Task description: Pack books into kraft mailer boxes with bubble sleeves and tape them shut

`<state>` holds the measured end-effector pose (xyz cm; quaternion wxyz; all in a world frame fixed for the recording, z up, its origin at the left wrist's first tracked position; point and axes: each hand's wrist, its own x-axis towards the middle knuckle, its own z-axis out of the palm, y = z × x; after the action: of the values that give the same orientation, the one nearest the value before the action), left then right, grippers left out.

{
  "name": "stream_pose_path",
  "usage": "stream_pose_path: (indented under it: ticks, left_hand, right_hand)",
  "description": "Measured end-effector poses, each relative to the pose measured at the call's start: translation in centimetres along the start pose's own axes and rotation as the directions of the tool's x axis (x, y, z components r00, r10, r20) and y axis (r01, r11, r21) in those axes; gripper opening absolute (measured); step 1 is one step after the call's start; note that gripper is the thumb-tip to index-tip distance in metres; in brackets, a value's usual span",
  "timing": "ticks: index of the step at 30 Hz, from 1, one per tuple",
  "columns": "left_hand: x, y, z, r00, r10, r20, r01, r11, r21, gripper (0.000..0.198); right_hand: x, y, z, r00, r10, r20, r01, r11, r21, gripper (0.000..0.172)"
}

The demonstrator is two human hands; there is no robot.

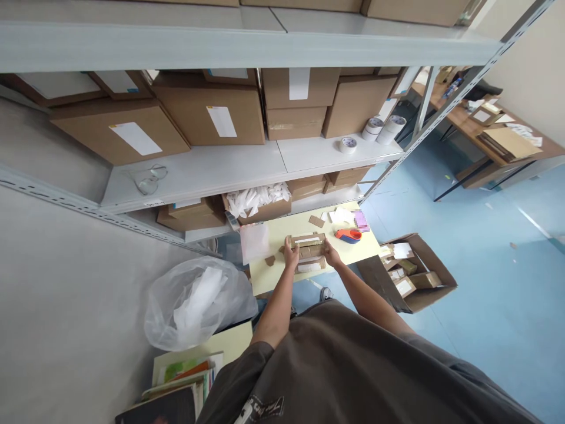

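My left hand (291,255) and my right hand (332,254) grip the two ends of a small brown cardboard box (304,241) above a pale yellow table (278,227). A white strip shows along the box's upper face. Just below it, nearer my body, lies more cardboard with a white label (309,267); whether it is a separate box I cannot tell. To the right of my right hand is an orange and blue tool (348,235), possibly a tape dispenser. Left of my left hand are a scrap of torn cardboard (270,260) and a translucent sheet (255,242).
A metal shelf (233,162) with cartons (225,115) and tape rolls (348,145) stands ahead. On the floor at right is an open carton (444,265) of small boxes. A clear plastic bag (163,306) sits at left, above a stack of books (194,380).
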<state>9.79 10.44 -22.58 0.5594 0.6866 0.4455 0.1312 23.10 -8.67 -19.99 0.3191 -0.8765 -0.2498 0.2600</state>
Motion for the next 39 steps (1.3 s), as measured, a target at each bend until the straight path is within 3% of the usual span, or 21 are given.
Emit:
stream_pose_path:
  ticks: [3, 9, 13, 17, 20, 23, 27, 31, 35, 39]
  left_hand:
    - [1.2, 0.8, 0.6, 0.999, -0.011, -0.051, 0.013, 0.999, 0.033, 0.071]
    - [1.7, 1.8, 1.6, 0.988, 0.001, -0.156, 0.021, 0.989, 0.143, 0.064]
    - [1.2, 2.5, 1.8, 0.979, -0.031, -0.203, 0.089, 0.954, 0.285, 0.066]
    - [0.8, 3.3, 1.9, 0.968, -0.024, -0.248, 0.133, 0.891, 0.433, 0.068]
    - [0.6, 3.9, 2.2, 0.962, -0.013, -0.273, 0.155, 0.848, 0.507, 0.070]
    - [0.7, 4.5, 2.7, 0.954, -0.007, -0.300, 0.174, 0.829, 0.532, 0.069]
    - [0.4, 5.2, 3.5, 0.943, -0.018, -0.333, 0.191, 0.847, 0.495, 0.067]
    - [0.0, 5.4, 3.9, 0.935, -0.054, -0.351, 0.207, 0.886, 0.414, 0.064]
    - [-0.1, 4.8, 3.9, 0.932, -0.014, -0.363, 0.160, 0.912, 0.376, 0.062]
    - [-0.2, 4.2, 3.8, 0.933, -0.028, -0.358, 0.160, 0.925, 0.345, 0.062]
  right_hand:
    - [1.6, 0.0, -0.5, 0.995, 0.090, 0.034, -0.091, 0.996, 0.008, 0.078]
    - [3.0, 1.2, -2.9, 0.995, -0.034, 0.096, 0.032, 0.999, 0.025, 0.086]
    - [4.1, 3.6, -7.3, 0.992, -0.119, -0.031, 0.118, 0.992, -0.036, 0.076]
    - [5.5, 7.3, -12.7, 0.984, -0.128, -0.127, 0.119, 0.990, -0.079, 0.066]
    - [6.4, 10.3, -15.7, 0.987, -0.099, -0.127, 0.088, 0.992, -0.090, 0.062]
    - [6.9, 12.7, -17.4, 0.993, -0.097, -0.068, 0.092, 0.992, -0.084, 0.056]
    - [7.4, 14.8, -17.4, 0.985, -0.153, 0.077, 0.159, 0.983, -0.088, 0.061]
    - [8.3, 16.1, -15.3, 0.976, -0.073, 0.207, 0.105, 0.983, -0.149, 0.055]
    - [9.5, 16.5, -12.9, 0.972, -0.035, 0.231, 0.091, 0.967, -0.237, 0.050]
    - [10.5, 15.9, -12.4, 0.967, 0.058, 0.247, 0.029, 0.942, -0.334, 0.038]
